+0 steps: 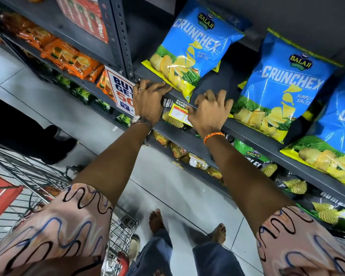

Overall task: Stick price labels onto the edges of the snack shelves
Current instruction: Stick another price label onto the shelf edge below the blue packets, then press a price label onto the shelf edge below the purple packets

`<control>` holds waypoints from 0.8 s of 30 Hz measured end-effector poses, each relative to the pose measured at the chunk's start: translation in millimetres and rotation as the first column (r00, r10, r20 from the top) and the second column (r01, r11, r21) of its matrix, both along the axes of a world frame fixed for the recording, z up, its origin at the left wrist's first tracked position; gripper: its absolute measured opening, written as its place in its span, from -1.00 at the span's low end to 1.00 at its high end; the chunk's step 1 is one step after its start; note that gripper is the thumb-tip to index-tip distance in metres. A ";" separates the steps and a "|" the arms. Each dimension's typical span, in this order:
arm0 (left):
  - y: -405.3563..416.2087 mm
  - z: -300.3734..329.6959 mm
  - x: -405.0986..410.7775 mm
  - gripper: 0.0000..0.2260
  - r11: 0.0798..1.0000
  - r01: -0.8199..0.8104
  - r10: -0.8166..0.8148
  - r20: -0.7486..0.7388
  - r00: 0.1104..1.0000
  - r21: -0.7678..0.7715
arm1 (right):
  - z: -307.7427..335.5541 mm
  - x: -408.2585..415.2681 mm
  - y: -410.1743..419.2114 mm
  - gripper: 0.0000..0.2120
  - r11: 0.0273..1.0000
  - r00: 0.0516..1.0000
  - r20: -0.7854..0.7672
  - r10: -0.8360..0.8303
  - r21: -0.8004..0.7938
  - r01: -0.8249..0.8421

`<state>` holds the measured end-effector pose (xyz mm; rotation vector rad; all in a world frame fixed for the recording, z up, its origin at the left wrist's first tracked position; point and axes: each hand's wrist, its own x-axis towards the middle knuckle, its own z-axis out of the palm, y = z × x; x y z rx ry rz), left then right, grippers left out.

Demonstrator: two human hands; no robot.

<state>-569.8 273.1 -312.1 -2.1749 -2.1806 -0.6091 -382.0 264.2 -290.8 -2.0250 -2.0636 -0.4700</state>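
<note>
A yellow price label (178,113) with a red and white panel sits on the front edge of the grey snack shelf (247,132). My right hand (209,110) presses its fingers on the label's right side and the shelf edge. To the label's left, my left hand (149,100) lies flat over the same shelf edge, fingers spread, with nothing in it. Blue Crunchex chip bags (195,46) stand on the shelf just above both hands.
A white "BUY GET" promo sign (120,90) hangs left of my left hand by the grey upright post (122,36). Orange and green snack packs fill the left shelves. A wire shopping trolley (38,176) stands at lower left. Another person's dark shoes (58,144) are nearby.
</note>
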 end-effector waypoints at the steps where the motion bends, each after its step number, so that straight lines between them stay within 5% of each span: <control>1: 0.2 0.8 -0.6 -0.29 1.000 0.001 -0.001 -0.006 1.000 -0.014 | -1.5 0.3 -0.3 -0.65 1.000 1.000 0.009 0.023 -0.002 -0.023; 5: -3.2 12.5 -2.3 -0.31 0.996 0.028 -0.031 -0.036 0.999 -0.088 | 7.6 8.7 -10.3 -0.70 0.998 0.994 -0.103 0.042 0.044 -0.038; 10: -14.6 29.7 -9.6 -0.45 0.994 0.100 -0.102 -0.046 0.994 -0.049 | 40.5 30.4 -45.1 -0.79 0.955 0.948 -0.314 0.043 0.293 0.053; 14: -29.4 55.1 -9.9 -0.54 0.973 0.040 -0.074 0.144 0.987 0.227 | 84.7 33.0 -62.7 -0.89 0.860 0.911 -0.371 0.179 0.508 0.038; 19: -27.8 119.8 -7.0 -0.65 0.769 0.052 -0.282 0.265 0.922 0.637 | 171.7 26.8 -57.9 -0.90 0.746 0.875 -0.417 0.245 0.658 0.105; 21: -20.2 156.4 -5.3 -0.67 0.718 -0.063 -0.277 0.367 0.888 0.694 | 210.5 24.2 -56.7 -0.91 0.719 0.859 -0.441 0.262 0.682 0.131; 24: -5.8 205.1 1.2 -0.72 0.793 -0.191 -0.252 0.597 0.761 0.579 | 258.4 20.0 -57.3 -0.89 0.712 0.837 -0.477 0.268 0.683 0.162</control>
